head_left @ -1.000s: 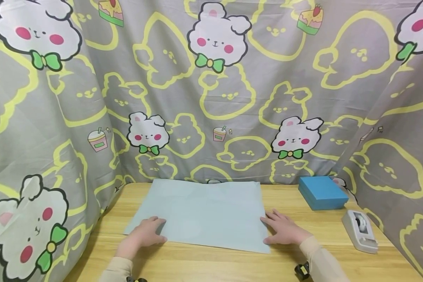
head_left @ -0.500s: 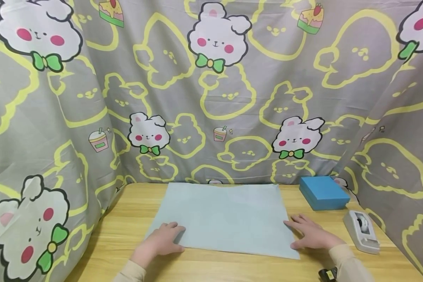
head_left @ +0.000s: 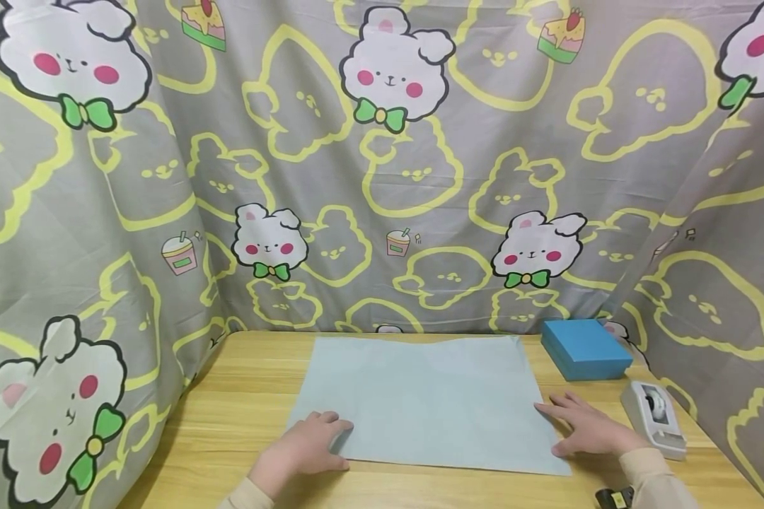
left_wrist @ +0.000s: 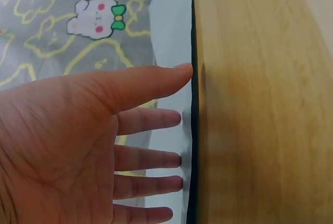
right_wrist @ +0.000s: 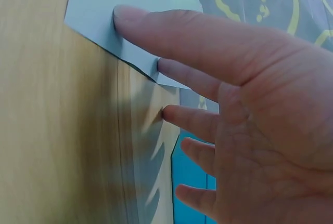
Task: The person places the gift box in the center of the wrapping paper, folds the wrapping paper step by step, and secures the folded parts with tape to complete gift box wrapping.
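Moved since the earlier frame: sheet (head_left: pixel 433 403), left hand (head_left: pixel 312 445) and right hand (head_left: pixel 588 428), all rightward and slightly nearer. Sheet lies on the surface (head_left: pixel 229 382) between the hands, long axis left to right, near edge angled slightly closer at its right end. Left fingers, straight and spread, lie inward at the near-left corner; right fingers, likewise extended, meet the right edge. Neither hand grips anything; neither is clearly nearer.

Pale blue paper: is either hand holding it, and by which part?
Nothing is held: left hand and right hand rest uncurled at edges of the pale blue paper.
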`<action>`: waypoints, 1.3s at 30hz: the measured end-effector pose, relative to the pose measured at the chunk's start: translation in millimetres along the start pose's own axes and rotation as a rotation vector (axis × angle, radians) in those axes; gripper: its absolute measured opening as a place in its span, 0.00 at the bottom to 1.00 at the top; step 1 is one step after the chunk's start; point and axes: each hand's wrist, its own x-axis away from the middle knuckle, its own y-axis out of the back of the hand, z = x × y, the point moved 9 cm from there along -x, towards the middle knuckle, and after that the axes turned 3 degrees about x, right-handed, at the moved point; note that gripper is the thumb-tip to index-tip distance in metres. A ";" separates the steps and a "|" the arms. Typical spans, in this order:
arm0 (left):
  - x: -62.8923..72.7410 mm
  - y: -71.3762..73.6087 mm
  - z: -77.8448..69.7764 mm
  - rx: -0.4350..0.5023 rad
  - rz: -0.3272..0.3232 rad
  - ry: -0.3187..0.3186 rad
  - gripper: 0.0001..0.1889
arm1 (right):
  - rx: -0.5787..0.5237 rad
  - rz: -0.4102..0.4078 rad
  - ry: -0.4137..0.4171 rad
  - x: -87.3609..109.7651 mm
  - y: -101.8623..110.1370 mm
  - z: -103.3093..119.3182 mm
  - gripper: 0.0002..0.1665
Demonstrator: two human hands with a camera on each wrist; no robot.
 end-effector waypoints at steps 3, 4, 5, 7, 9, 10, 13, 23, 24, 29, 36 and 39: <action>0.0 3.4 2.3 0.033 -0.028 -0.032 0.35 | -0.013 -0.005 0.011 0.2 0.6 -1.6 0.49; 0.2 6.2 4.5 0.053 -0.042 -0.040 0.35 | -0.015 -0.010 0.016 0.6 0.7 -1.7 0.49; 0.0 9.4 7.8 0.068 -0.059 -0.048 0.34 | -0.017 -0.017 0.021 1.1 1.0 -1.7 0.49; -1.5 17.2 17.7 0.101 -0.098 -0.053 0.33 | -0.028 -0.034 0.030 2.6 2.2 -0.5 0.49; -3.4 24.2 31.4 0.130 -0.124 -0.022 0.32 | -0.017 -0.059 0.051 4.0 4.4 2.6 0.49; -4.4 27.0 39.2 0.149 -0.134 0.000 0.32 | -0.014 -0.070 0.054 4.7 5.4 3.9 0.50; -6.7 31.8 61.1 0.198 -0.149 0.066 0.32 | -0.019 -0.084 0.053 6.4 7.0 8.2 0.50; -7.8 21.6 88.2 0.249 -0.112 0.144 0.36 | 0.027 -0.052 -0.012 8.0 -1.1 9.6 0.49; -8.0 19.6 88.0 0.237 -0.106 0.151 0.36 | 0.033 -0.054 -0.012 8.4 -1.4 9.4 0.49; -6.3 14.8 81.0 0.188 -0.092 0.169 0.35 | 0.045 -0.061 -0.026 9.1 -2.0 4.8 0.50; -1.3 15.6 75.8 0.174 -0.090 0.191 0.35 | 0.028 -0.058 -0.015 10.4 -1.3 1.8 0.50; 0.0 23.0 72.6 0.181 -0.104 0.169 0.35 | 0.013 -0.067 0.018 13.3 3.0 4.3 0.49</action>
